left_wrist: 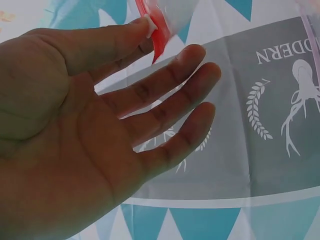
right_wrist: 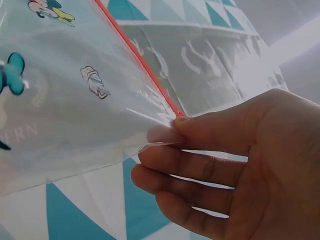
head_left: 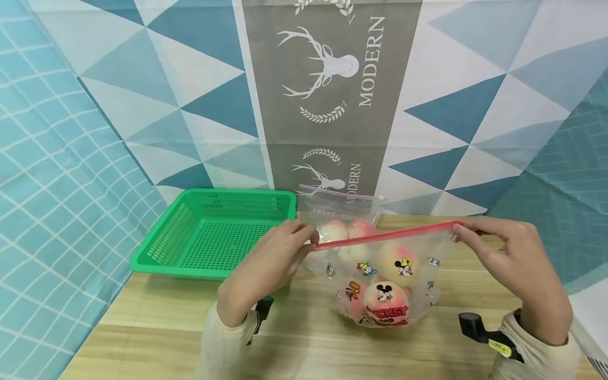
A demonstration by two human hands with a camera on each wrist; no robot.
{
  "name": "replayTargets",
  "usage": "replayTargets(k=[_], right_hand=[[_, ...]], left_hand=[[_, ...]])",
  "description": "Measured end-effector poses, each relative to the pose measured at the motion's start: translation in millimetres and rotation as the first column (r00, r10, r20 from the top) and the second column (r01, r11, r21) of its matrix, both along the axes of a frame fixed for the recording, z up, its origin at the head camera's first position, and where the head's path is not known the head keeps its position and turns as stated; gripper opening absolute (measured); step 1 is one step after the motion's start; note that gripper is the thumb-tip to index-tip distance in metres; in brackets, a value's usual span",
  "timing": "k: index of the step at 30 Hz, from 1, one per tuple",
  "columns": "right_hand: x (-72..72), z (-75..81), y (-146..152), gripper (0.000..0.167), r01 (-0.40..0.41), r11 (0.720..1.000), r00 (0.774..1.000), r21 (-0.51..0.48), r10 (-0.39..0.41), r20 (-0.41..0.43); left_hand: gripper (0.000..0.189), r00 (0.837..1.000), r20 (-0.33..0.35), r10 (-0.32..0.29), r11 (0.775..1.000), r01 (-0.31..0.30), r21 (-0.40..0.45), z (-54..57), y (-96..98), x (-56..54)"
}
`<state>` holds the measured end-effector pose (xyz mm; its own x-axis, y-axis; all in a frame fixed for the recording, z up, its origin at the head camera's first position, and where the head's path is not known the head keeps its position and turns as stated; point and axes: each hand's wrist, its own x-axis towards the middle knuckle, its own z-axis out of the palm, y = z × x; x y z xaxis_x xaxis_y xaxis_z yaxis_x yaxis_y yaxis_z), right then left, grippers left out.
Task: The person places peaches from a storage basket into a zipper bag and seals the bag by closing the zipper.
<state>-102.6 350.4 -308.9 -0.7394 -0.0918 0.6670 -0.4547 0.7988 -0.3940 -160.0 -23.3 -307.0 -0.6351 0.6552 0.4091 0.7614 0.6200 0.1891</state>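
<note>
A clear zip bag (head_left: 423, 295) with a red zip strip and cartoon prints holds several pink-and-cream peaches (head_left: 387, 301). My left hand (head_left: 280, 253) pinches the left end of the red strip; in the left wrist view thumb and forefinger meet at a small white slider (left_wrist: 149, 26), the other fingers spread out. The right hand (head_left: 515, 258) pinches the strip's right end, and the right wrist view has the bag's corner (right_wrist: 160, 142) between thumb and forefinger. The strip is stretched taut between both hands, and the bag's lower part bulges with the fruit.
Behind the held bag stands a second clear zip bag (head_left: 342, 208) with a pale purple strip and peaches in it. To the left, a green plastic basket (head_left: 214, 272) sits on the wooden table (head_left: 157, 327). A patterned cloth (head_left: 332, 126) hangs along the back.
</note>
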Motion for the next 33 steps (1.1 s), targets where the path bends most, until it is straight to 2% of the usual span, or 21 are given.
replayTargets(k=[3, 5, 8, 10, 12, 14, 16, 17, 20, 21, 23, 24, 27, 29, 31, 33], right_hand=[[1.2, -2.2, 6, 0.010, 0.050, 0.999, 0.999, -0.007, -0.050, -0.014], [0.9, -4.5, 10, 0.010, 0.080, 0.997, 0.997, -0.020, -0.080, -0.011], [-1.1, -9.8, 14, 0.013, 0.123, 0.992, 0.992, -0.042, -0.122, 0.026], [-4.7, -13.1, 17, 0.016, 0.152, 0.987, 0.987, -0.043, -0.150, 0.052], [-11.1, -16.0, 20, 0.019, 0.180, 0.983, 0.982, -0.040, -0.177, 0.070], [-19.3, -19.1, 26, 0.022, 0.214, 0.976, 0.975, -0.037, -0.211, 0.070], [-28.0, -23.5, 35, 0.024, 0.259, 0.965, 0.964, -0.041, -0.256, 0.068], [-32.3, -26.1, 40, 0.025, 0.284, 0.958, 0.957, -0.044, -0.281, 0.067], [-47.4, -33.9, 60, 0.028, 0.341, 0.939, 0.938, -0.052, -0.335, 0.092], [-55.2, -35.2, 67, 0.030, 0.346, 0.937, 0.934, -0.050, -0.339, 0.112], [-76.2, -36.8, 80, 0.034, 0.350, 0.936, 0.929, -0.036, -0.342, 0.145], [-89.0, -38.7, 83, 0.035, 0.340, 0.940, 0.930, -0.038, -0.330, 0.165], [-133.5, -46.7, 85, 0.039, 0.292, 0.952, 0.936, -0.089, -0.265, 0.229], [-160.4, -55.5, 80, 0.040, 0.260, 0.953, 0.939, -0.157, -0.211, 0.270], [-180.1, -64.8, 73, 0.042, 0.234, 0.947, 0.935, -0.219, -0.158, 0.317], [-189.5, -72.7, 67, 0.046, 0.201, 0.953, 0.929, -0.226, -0.113, 0.352]], left_hand=[[0.008, 0.999, 0.033, -0.015, 1.000, 0.014, 0.006, -1.1, -1.8, -1.4], [0.008, 0.999, 0.031, -0.037, 0.999, 0.036, 0.015, -3.5, -2.0, -2.9], [0.005, 0.997, 0.034, -0.071, 0.997, 0.070, 0.014, -8.0, -0.4, -6.1], [0.006, 0.995, 0.047, -0.086, 0.996, 0.086, 0.007, -10.8, 3.6, -10.5], [0.007, 0.991, 0.092, -0.096, 0.995, 0.097, -0.003, -11.7, 9.9, -18.4], [0.009, 0.981, 0.145, -0.131, 0.991, 0.133, -0.004, -12.8, 20.8, -32.4], [0.009, 0.958, 0.222, -0.184, 0.982, 0.186, 0.010, -16.6, 36.1, -51.8], [0.008, 0.940, 0.260, -0.220, 0.975, 0.222, 0.023, -20.2, 45.3, -63.2], [0.011, 0.874, 0.367, -0.320, 0.947, 0.310, 0.088, -37.0, 74.9, -99.0], [0.012, 0.858, 0.388, -0.336, 0.942, 0.317, 0.115, -43.2, 84.5, -110.7], [0.012, 0.848, 0.403, -0.345, 0.939, 0.303, 0.165, -53.2, 100.8, -131.5], [0.011, 0.856, 0.396, -0.333, 0.942, 0.283, 0.182, -57.2, 106.3, -139.8], [0.009, 0.906, 0.340, -0.251, 0.960, 0.189, 0.206, -66.7, 114.4, -160.6], [0.009, 0.926, 0.325, -0.189, 0.971, 0.129, 0.199, -71.4, 112.8, -167.5], [0.016, 0.950, 0.291, -0.114, 0.986, 0.072, 0.152, -77.3, 107.3, -165.8], [0.026, 0.974, 0.224, -0.047, 0.996, 0.030, 0.082, -84.8, 98.0, -153.9]])
